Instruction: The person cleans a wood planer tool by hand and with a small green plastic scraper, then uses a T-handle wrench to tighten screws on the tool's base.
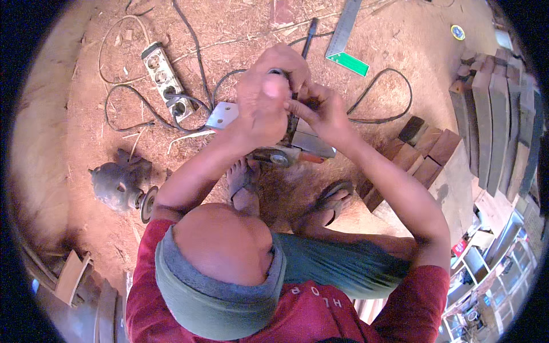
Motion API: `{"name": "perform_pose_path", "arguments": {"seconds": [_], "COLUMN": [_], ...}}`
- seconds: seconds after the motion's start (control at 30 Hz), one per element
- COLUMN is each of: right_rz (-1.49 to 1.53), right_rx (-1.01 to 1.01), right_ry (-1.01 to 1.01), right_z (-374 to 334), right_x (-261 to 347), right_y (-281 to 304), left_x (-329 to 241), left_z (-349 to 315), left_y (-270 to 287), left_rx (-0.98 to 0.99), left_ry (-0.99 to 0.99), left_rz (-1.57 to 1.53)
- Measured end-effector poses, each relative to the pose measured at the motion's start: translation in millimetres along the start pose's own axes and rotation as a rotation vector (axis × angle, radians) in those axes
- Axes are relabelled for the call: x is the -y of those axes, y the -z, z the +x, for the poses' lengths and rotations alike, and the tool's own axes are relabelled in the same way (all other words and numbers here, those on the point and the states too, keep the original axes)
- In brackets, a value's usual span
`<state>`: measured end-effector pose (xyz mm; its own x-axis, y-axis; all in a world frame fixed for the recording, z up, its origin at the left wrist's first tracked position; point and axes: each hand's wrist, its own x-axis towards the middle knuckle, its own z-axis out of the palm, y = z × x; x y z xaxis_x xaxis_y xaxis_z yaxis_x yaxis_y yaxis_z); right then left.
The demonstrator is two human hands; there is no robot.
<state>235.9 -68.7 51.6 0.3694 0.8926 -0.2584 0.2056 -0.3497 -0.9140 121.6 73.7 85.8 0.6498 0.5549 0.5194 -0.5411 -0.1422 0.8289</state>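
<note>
i judge left hand (264, 94) and right hand (325, 114) mid-adjustment by the tool (278, 158), needing steadiness next; their grip i can't tell.

Dark narrow object (292, 124), mostly hidden by left hand (266, 97) and right hand (325, 111), part showing just below them

A reddish earth floor (412, 34) (straw-strewn) lies in bright light.

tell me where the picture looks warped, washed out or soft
Head view: stacked planks at the right bow along the dark, round rim; head view: the left hand looks pale, its skin detail soft; head view: the green-handled square reads crisper, its edges clear.
</note>
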Motion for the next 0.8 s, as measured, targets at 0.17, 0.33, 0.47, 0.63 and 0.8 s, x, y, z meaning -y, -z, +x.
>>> {"name": "perform_pose_path", "arguments": {"seconds": [0.17,0.33,0.47,0.63,0.8], "right_rz": [0.075,0.269,0.266,-0.215,-0.41], "right_rx": [-0.019,-0.087,-0.395,-0.905,-0.947], "right_ry": [0.1,0.079,0.001,0.056,-0.167], "right_z": [0,-6,21,48,17], "right_x": [-17,-20,-34,-147,-210], "right_y": [-4,-3,27,112,145], "left_x": [-27,-46,-53,-43,-35], "left_z": [-5,-106,-150,-162,-167], "left_y": [-17,5,1,-1,0], "left_rx": [-0.039,0.008,0.337,0.343,0.351], "left_ry": [0.029,0.317,0.208,0.1,0.107], "left_rz": [0.297,0.615,0.964,1.036,0.998]}}
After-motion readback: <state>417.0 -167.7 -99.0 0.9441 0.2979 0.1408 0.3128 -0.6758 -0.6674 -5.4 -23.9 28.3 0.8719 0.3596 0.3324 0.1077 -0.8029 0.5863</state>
